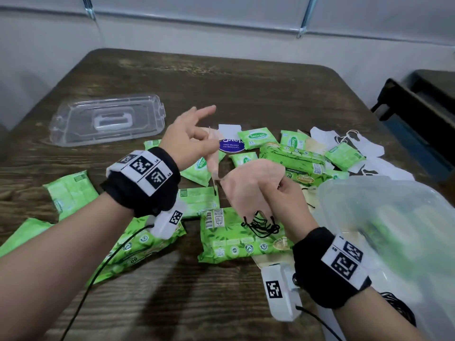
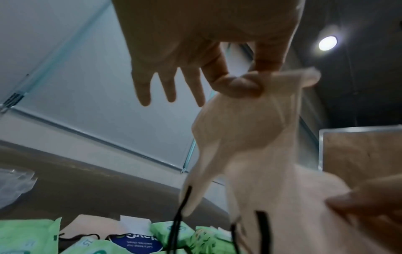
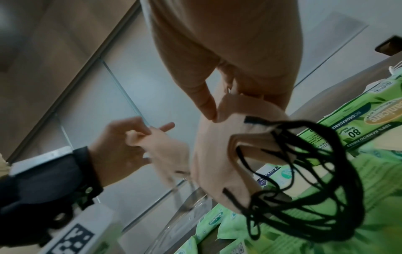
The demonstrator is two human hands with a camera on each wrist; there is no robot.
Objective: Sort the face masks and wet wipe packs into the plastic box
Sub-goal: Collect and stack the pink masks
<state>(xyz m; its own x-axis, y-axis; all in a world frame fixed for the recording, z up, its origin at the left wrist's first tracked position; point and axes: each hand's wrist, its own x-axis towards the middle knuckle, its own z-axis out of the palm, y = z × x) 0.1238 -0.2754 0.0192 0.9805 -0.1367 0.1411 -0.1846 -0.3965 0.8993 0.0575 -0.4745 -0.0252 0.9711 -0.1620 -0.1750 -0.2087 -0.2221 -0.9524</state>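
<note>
Table point(image 1: 246, 89) cluttered with wipe packs point(image 1: 242, 232)

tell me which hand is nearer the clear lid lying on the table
Left. The left hand is raised just right of the clear lid, pinching a peach mask. The right hand holds the mask farther right, beside the plastic box.

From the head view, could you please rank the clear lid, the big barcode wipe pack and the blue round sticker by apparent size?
1. Clear lid
2. Big barcode wipe pack, nearer the camera, so unsure against the lid
3. Blue round sticker
</note>
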